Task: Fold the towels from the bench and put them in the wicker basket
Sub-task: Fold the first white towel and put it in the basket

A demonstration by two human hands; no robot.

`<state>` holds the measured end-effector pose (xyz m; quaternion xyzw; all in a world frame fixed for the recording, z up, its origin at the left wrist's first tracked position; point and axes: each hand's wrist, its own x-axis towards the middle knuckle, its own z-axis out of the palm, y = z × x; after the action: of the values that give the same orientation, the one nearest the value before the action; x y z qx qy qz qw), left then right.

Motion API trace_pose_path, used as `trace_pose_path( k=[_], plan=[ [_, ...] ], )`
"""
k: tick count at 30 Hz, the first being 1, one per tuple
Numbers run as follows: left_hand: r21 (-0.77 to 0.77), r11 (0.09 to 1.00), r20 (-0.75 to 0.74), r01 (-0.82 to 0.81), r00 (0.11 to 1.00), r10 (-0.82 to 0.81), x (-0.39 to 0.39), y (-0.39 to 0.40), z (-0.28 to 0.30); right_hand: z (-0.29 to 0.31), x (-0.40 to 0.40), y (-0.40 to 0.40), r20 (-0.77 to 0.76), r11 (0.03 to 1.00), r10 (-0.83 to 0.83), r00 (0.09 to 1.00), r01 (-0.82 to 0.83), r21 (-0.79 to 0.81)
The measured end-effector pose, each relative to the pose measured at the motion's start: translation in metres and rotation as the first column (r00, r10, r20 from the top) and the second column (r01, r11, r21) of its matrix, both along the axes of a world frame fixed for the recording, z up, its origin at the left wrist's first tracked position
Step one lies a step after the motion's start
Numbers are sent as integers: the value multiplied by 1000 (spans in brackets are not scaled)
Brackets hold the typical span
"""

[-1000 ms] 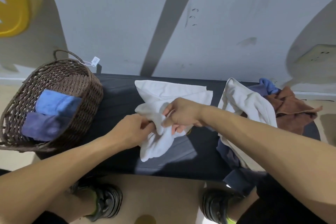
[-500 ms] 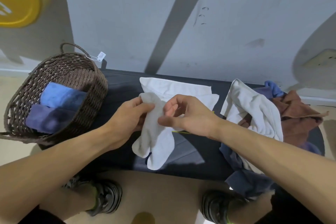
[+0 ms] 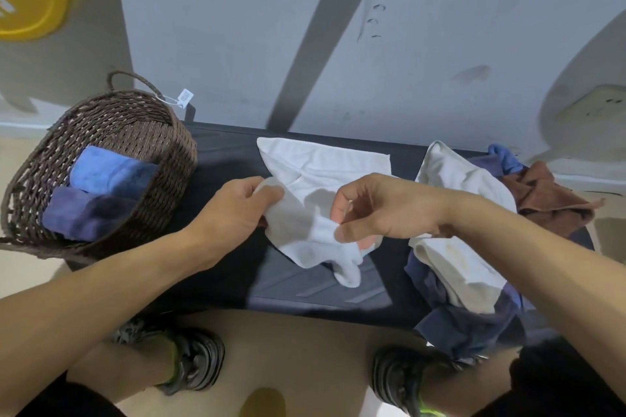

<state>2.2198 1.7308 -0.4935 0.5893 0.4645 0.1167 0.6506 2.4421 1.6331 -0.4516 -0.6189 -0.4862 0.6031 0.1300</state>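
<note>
A white towel (image 3: 315,176) lies partly spread on the dark bench (image 3: 223,162), its near part bunched and lifted. My left hand (image 3: 233,213) pinches the towel's left edge. My right hand (image 3: 382,210) grips the bunched cloth at its right side between thumb and fingers. The brown wicker basket (image 3: 176,152) stands at the bench's left end. Inside it lie a folded light blue towel (image 3: 108,169) and a folded dark blue towel (image 3: 84,213).
A heap of unfolded towels sits on the bench's right end: a cream one (image 3: 454,179), a brown one (image 3: 548,196), dark blue cloth (image 3: 460,318) hanging over the front edge. The wall runs right behind the bench. My shoes (image 3: 193,359) stand on the floor below.
My hands have drawn apart along the white towel, the left going left and the right going right. The bunched cloth between them has opened out wider.
</note>
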Motion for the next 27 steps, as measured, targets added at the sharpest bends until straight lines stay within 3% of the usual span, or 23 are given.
trace_pose_path(
  k=[3,5,7,9,12,14,17,19,22,25,27],
  plan=[
    [94,993,-117,75,991,-64,-4,-7,-6,-1,5,-1,56,983,-169,984,164,84],
    [117,993,-199,12,980,12,-3,-5,-16,-12,2,-1,174,901,-378,910,318,294],
    [18,996,-247,-87,965,89,-1,-3,-23,-22,-4,-1,173,852,-462,870,381,360],
    [-86,988,-250,-128,963,103,1,-3,-27,-32,-12,-4,117,911,-339,934,294,289],
    [104,979,-430,176,896,-115,-1,-5,-33,-58,-25,-16,252,972,15,968,-73,223],
    [268,878,-504,396,834,-223,-3,-12,-37,-79,-30,-26,326,956,177,929,-241,168],
    [445,722,-490,530,819,-300,-5,-22,-45,-103,-24,-37,335,947,285,898,-317,43],
    [375,641,-531,670,722,-444,-9,-24,-56,-115,-22,-43,375,944,293,880,-329,34],
    [194,501,-582,843,510,-633,-19,-26,-71,-127,-34,-53,561,886,340,755,-457,78],
    [222,309,-674,925,375,-636,-25,-30,-83,-132,-43,-59,640,816,388,663,-571,96],
    [246,249,-710,937,349,-611,-25,-32,-88,-130,-41,-56,635,817,393,666,-570,92]
  ],
)
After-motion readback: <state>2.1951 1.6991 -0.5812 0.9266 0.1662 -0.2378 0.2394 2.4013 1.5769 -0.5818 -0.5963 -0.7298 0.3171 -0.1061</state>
